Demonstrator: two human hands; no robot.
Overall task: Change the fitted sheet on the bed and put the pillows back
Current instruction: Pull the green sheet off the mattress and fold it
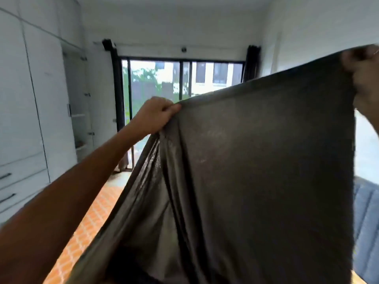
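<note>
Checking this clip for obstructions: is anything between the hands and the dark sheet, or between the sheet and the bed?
Nothing separates them: the left hand and right hand both grip the dark sheet by its top edge. The raised sheet hides whatever lies below it, so the way to the bed cannot be judged.

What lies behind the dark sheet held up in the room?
Above the sheet, held by left hand and right hand, the window shows. Whatever is directly behind the cloth is covered.
</note>
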